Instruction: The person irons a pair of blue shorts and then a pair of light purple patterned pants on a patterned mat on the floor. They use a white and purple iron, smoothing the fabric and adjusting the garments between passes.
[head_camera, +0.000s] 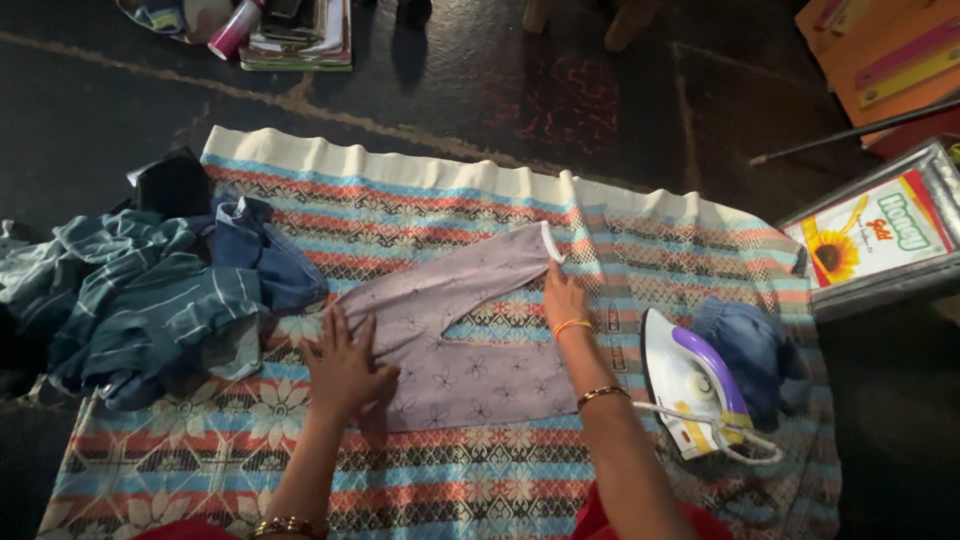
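Left hand (345, 365): flat, fingers spread, palm pressing the waist end of the lilac trousers (470, 330); grip open, holding nothing.
Right hand (563, 297): stretched forward along the upper leg, fingertips at its white cuff (549, 243); grip state not discernible.
Trousers: spread on the patterned blanket (640, 250) on the dark floor (560, 100).
Iron (690, 385): upright, right of the forearm.
Clothes heap (150, 300): left; contents unclear.

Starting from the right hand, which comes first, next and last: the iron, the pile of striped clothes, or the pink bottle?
From the right hand:
1. Iron, just to its right on the blanket.
2. Pile of striped clothes, far left.
3. Pink bottle, top left on the floor.
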